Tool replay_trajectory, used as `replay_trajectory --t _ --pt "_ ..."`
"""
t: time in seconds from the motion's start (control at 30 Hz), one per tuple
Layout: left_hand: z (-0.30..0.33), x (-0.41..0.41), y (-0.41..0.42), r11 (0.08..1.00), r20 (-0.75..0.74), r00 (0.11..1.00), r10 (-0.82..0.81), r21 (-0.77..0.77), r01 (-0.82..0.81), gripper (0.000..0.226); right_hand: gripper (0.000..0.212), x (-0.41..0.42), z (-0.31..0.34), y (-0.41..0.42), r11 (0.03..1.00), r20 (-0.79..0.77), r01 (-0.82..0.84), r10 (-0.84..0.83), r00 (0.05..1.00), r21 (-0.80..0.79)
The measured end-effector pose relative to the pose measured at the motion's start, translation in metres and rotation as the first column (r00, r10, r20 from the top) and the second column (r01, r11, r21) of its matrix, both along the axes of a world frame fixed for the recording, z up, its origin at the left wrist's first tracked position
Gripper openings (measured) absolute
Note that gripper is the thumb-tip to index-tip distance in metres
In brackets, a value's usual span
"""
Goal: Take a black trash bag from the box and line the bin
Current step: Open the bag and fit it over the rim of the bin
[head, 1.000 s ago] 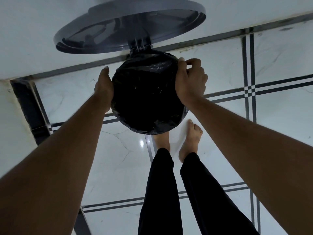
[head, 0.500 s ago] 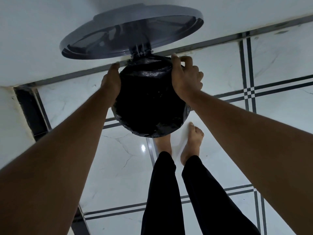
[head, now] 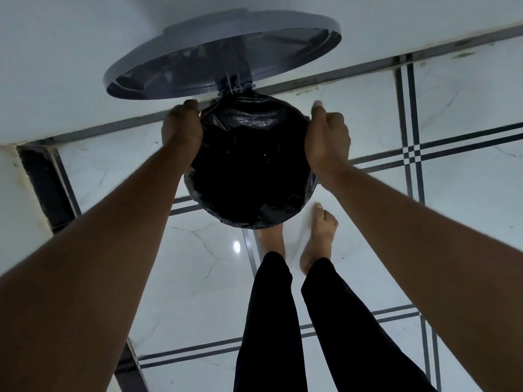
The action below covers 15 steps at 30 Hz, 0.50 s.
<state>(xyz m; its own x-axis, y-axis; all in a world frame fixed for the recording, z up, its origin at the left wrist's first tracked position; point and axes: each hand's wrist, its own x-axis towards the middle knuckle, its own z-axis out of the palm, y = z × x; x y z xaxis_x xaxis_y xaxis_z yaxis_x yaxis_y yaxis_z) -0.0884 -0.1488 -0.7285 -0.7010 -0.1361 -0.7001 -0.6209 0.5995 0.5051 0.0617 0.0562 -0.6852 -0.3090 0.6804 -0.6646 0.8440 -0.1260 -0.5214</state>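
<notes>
Nearly done, by the look of it. Nearest: black trouser legs [head: 283, 321] and bare feet [head: 319, 236] on the white tiled floor [head: 198, 278], standing just behind the bin.

Next out, both arms reach fwd to the bin [head: 250, 165], seen from straight above. The black trash bag [head: 249, 131] is already inside and fills the opening; its edge is folded over the rim on the near side and round both flanks, w/ crinkled plastic showing all the way round.

Left hand [head: 181, 128] is curled over the left of the rim, fingers wrapped down the outside, pressing bag to rim. Right hand [head: 325, 140] is closed on the right of the rim, thumb up, same job. Whether each pinches plastic or just presses it: can't tell.

Farthest: the grey lid [head: 223, 52] stands open at the hinge, against the wall [head: 70, 66].

Box isn't in view.

Judgement: bag taken, opened, seated. Left to do: prob. snug the far edge by the hinge, let go, drop the lid.
</notes>
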Motion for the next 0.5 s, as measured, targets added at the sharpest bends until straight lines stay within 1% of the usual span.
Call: replay_trajectory --t 0.07,0.13,0.2,0.27,0.3,0.37,0.4,0.47,0.5 --pt "0.024 0.017 0.003 0.998 -0.064 0.997 0.045 -0.049 -0.048 0.045 0.047 0.020 0.010 -0.007 0.997 0.023 0.075 -0.075 0.997 -0.008" --pt "0.035 0.040 -0.002 0.990 -0.115 0.990 0.083 -0.100 -0.095 0.040 0.035 0.039 0.016 -0.014 0.992 0.039 0.128 -0.127 0.991 -0.020" --pt "0.040 0.064 -0.013 0.979 -0.141 0.987 0.076 -0.177 -0.101 0.043 0.036 0.051 0.023 -0.022 0.984 0.043 0.154 -0.151 0.988 -0.086" --pt "0.043 0.085 -0.022 0.970 -0.135 0.985 0.110 -0.202 -0.137 0.051 0.039 0.057 0.022 -0.029 0.970 0.028 0.172 -0.170 0.985 -0.174" --pt "0.043 0.095 -0.026 0.965 -0.140 0.979 0.146 -0.197 -0.172 0.055 0.040 0.058 0.020 -0.032 0.960 0.026 0.185 -0.184 0.983 -0.212" --pt "0.043 0.108 -0.030 0.954 -0.153 0.966 0.210 -0.184 -0.237 0.061 0.052 0.055 0.017 -0.033 0.947 0.038 0.206 -0.203 0.978 -0.245" --pt "0.042 0.112 -0.032 0.953 -0.148 0.963 0.224 -0.174 -0.248 0.064 0.053 0.052 0.016 -0.032 0.943 0.050 0.217 -0.211 0.976 -0.252" --pt "0.036 0.116 -0.036 0.961 -0.109 0.963 0.247 -0.104 -0.258 0.069 0.048 0.046 0.012 -0.028 0.938 0.087 0.243 -0.229 0.970 -0.248" --pt "0.035 0.115 -0.037 0.960 -0.081 0.960 0.268 -0.065 -0.274 0.069 0.052 0.042 0.012 -0.025 0.934 0.107 0.256 -0.237 0.966 -0.247"
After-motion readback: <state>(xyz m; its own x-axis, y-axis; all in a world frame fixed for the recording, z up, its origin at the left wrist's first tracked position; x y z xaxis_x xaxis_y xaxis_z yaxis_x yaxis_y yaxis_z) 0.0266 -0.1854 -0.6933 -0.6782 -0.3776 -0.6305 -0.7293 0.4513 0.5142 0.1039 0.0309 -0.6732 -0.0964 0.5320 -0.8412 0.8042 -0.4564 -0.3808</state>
